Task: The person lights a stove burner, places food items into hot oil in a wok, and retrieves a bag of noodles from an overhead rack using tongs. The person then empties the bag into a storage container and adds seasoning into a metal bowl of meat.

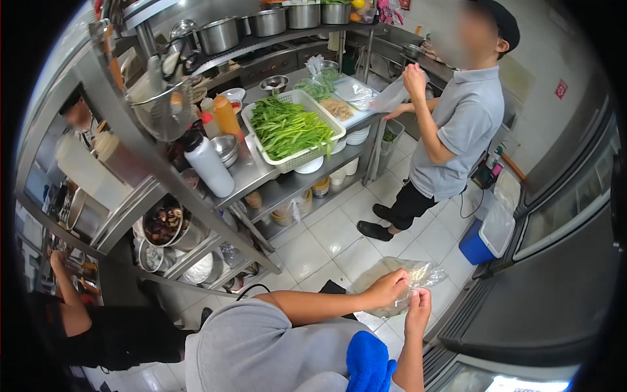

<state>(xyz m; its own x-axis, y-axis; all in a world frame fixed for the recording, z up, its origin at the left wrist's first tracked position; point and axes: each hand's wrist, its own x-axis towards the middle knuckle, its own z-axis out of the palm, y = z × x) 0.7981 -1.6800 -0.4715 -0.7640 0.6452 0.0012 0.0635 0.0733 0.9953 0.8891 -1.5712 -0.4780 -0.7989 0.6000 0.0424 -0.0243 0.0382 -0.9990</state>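
Both hands pinch a clear plastic bag (398, 277) held low over the tiled floor: left hand (386, 287) gripping its edge, right hand (418, 308) closed on it below. Seemingly opening it; next, separating the layers needs a rubbing pull.

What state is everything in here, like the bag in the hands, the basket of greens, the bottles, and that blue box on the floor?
Clear plastic bag: crumpled, pinched by both hands.
Left hand: gripping the bag.
Right hand: gripping the bag.
White basket: piled with greens.
White bottle: upright, capped.
Orange bottle: upright.
Blue cooler: lid shut.
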